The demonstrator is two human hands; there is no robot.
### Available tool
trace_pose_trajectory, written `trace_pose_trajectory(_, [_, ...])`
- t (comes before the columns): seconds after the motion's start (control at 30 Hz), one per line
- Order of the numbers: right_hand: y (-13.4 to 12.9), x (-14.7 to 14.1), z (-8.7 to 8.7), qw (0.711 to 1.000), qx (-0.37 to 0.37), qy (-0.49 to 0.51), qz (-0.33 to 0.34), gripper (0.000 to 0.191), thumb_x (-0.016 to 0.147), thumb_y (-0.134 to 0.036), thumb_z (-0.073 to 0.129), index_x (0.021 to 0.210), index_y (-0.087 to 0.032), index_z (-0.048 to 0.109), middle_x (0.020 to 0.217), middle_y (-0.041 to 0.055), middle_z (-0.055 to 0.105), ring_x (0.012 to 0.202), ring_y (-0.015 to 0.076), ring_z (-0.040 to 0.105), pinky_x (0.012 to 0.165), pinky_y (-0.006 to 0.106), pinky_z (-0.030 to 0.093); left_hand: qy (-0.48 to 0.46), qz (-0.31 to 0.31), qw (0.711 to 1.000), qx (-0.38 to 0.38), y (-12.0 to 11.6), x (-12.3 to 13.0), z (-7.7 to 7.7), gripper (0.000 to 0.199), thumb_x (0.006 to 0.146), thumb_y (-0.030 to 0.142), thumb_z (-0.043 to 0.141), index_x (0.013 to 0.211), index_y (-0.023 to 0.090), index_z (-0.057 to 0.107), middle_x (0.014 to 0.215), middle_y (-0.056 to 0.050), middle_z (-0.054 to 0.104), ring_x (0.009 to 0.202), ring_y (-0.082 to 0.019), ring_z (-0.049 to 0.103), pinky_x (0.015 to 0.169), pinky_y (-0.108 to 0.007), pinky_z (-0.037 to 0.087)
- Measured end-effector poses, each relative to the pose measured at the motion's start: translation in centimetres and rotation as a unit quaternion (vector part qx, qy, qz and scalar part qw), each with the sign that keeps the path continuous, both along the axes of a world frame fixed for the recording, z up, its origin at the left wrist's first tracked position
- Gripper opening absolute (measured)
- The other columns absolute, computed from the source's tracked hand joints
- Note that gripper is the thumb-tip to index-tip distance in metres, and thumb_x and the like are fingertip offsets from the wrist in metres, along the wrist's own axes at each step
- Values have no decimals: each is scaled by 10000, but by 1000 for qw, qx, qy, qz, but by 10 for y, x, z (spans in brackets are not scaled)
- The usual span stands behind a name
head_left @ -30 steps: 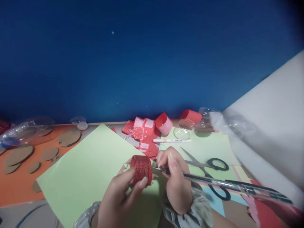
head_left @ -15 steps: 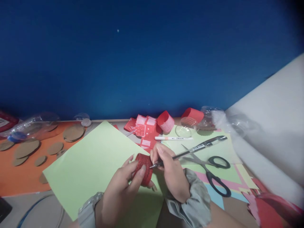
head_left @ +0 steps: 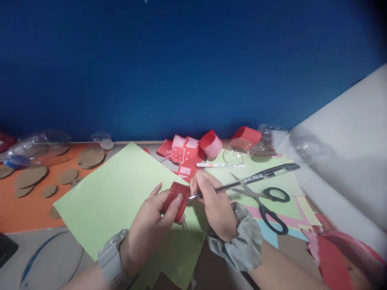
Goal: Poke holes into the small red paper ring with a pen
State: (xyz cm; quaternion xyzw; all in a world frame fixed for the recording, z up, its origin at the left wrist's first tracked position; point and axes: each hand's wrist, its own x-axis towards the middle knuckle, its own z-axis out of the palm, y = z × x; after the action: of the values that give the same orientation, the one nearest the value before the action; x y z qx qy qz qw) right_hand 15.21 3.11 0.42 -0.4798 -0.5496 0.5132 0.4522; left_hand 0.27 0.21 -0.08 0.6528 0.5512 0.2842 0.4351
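Pinched in the fingers of the left hand (head_left: 149, 223), the red ring (head_left: 182, 189) already carries dense dark lines — marking looks well along, what remains I cannot tell — while the right hand's (head_left: 216, 207) fingers grip a pen (head_left: 254, 177), tip just beside the left ones.

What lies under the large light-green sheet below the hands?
At its left corner, the light-green sheet overlaps an orange sheet and part of a cardboard disc. Whatever lies under its middle is covered and cannot be seen.
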Motion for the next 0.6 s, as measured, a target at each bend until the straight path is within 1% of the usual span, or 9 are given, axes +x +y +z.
trace_pose_trajectory(0.1, [1,0,0,1000,-24,-19,-6,350,968,-339,391,652,-190,410,651,-24,435,624,120,410,575,250,321,9,10,1000,6,0,0,-1,330,953,310,409,664,199,525,603,78,635,667,-122,620,1179,-378,116])
trace_pose_trajectory(0.17, [1,0,1,999,-40,-26,-12,348,967,-340,390,654,-190,409,657,-27,437,632,118,413,583,247,325,15,15,1000,9,0,0,-2,325,949,307,413,661,202,522,590,85,627,642,-116,611,1173,-369,141])
trace_pose_trajectory(0.23, [1,0,2,998,-50,-26,-16,348,966,-346,389,655,-191,408,666,-27,441,640,117,415,584,246,325,20,14,1000,11,0,1,-3,323,948,306,414,659,203,517,578,90,620,615,-111,600,1175,-364,140])
trace_pose_trajectory(0.4, [0,-1,1,999,-44,-28,-4,351,970,-342,385,653,-191,408,649,-31,432,625,113,408,573,246,317,19,18,1000,5,1,2,-4,317,953,312,419,668,204,506,560,100,601,552,-96,568,1176,-357,137])
trace_pose_trajectory(0.6, [0,-3,-1,999,-33,-30,0,365,976,-367,381,656,-191,403,632,-36,409,610,108,397,555,240,311,18,12,1000,11,1,2,-2,294,949,294,425,683,203,512,564,92,595,573,-108,567,1155,-402,174])
